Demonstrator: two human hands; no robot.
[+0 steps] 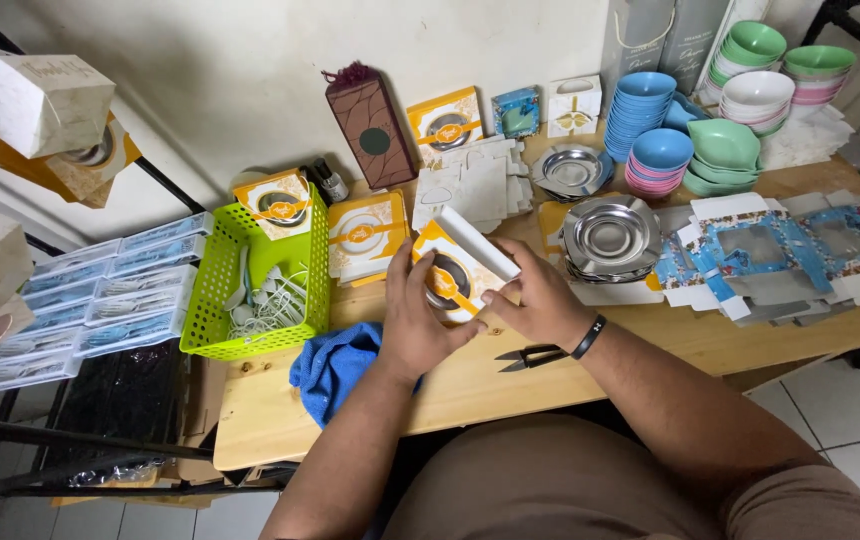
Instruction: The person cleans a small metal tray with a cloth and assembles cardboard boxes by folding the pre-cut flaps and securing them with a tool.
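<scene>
Both of my hands hold a small yellow and white gift box (455,270) with a round window, just above the wooden table (470,385). My left hand (415,315) grips the box's left side. At the box's lower right corner, my right hand (540,300) pinches it, near the open white lid flap. A black band sits on my right wrist. Black scissors (530,356) lie on the table right below my right hand. A blue cloth (335,365) rests under my left forearm.
A green basket (212,300) with white ties stands at the left, another yellow box on its rim. Steel dishes (610,238), flat box blanks (780,250), stacked blue, pink and green bowls (650,110) fill the right. More boxes line the wall. Packed trays (100,290) lie far left.
</scene>
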